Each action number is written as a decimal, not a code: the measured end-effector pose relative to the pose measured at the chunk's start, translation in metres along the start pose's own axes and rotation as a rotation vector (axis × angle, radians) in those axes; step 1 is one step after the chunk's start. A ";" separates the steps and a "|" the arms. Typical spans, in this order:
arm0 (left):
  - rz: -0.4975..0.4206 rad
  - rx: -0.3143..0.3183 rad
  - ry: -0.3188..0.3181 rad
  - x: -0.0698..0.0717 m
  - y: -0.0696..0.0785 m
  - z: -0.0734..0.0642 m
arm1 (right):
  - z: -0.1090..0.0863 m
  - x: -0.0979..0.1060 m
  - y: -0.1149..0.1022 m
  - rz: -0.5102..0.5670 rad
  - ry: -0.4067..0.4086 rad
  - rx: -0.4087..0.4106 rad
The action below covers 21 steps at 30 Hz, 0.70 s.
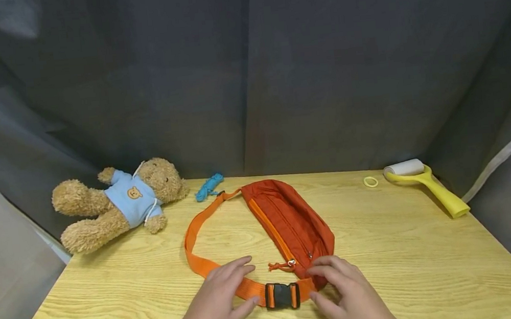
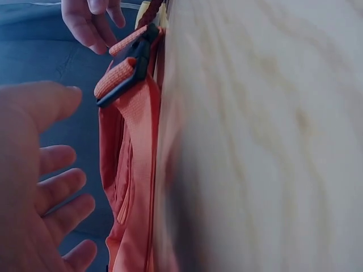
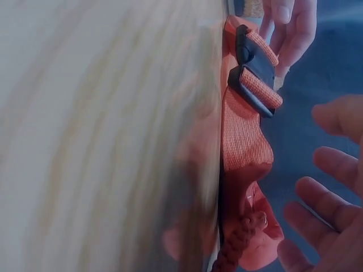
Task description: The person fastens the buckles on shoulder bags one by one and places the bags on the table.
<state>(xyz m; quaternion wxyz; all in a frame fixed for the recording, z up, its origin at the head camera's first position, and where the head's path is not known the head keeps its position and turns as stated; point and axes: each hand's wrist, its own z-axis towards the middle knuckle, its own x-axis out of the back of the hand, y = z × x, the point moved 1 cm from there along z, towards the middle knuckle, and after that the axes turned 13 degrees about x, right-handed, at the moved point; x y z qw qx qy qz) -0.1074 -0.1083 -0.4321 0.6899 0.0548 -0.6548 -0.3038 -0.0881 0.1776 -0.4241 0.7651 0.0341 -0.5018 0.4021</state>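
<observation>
A red-orange waist bag (image 1: 285,223) lies on the wooden table, its orange strap (image 1: 193,237) looping round to the left and front. The black side-release buckle (image 1: 282,296) is fastened at the front of the strap. My left hand (image 1: 220,301) hovers over the strap left of the buckle, fingers spread. On the other side, my right hand (image 1: 349,294) is held near the bag's lower end, fingers loosely bent. Both wrist views show a gap between the fingers and the buckle (image 2: 127,73), with the strap (image 3: 244,136) lying along the table.
At the back left a teddy bear (image 1: 134,197) in a blue shirt lies on its side. A blue cord bundle (image 1: 209,187) is beside the strap's far end. Toward the back right are a small yellow ring (image 1: 370,182) and a yellow-handled lint roller (image 1: 438,190). Dark curtains (image 1: 247,78) surround the table.
</observation>
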 end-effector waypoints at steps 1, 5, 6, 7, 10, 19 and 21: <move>0.009 -0.007 0.010 0.001 -0.001 -0.001 | 0.000 0.001 0.001 -0.007 -0.001 -0.003; 0.059 -0.022 0.038 0.004 -0.008 -0.002 | -0.002 0.003 0.003 -0.025 -0.004 -0.004; 0.072 -0.024 0.044 0.005 -0.009 -0.002 | -0.002 0.004 0.004 -0.030 -0.006 -0.006; 0.084 -0.027 0.049 0.006 -0.010 -0.003 | -0.003 0.004 0.005 -0.033 -0.009 -0.008; 0.121 -0.033 0.058 0.009 -0.014 -0.004 | -0.004 0.006 0.007 -0.046 -0.023 -0.023; 0.244 -0.034 0.086 0.019 -0.027 -0.011 | -0.008 0.013 0.009 -0.113 -0.072 -0.011; 0.264 -0.031 0.092 0.021 -0.030 -0.012 | -0.009 0.014 0.010 -0.122 -0.085 -0.010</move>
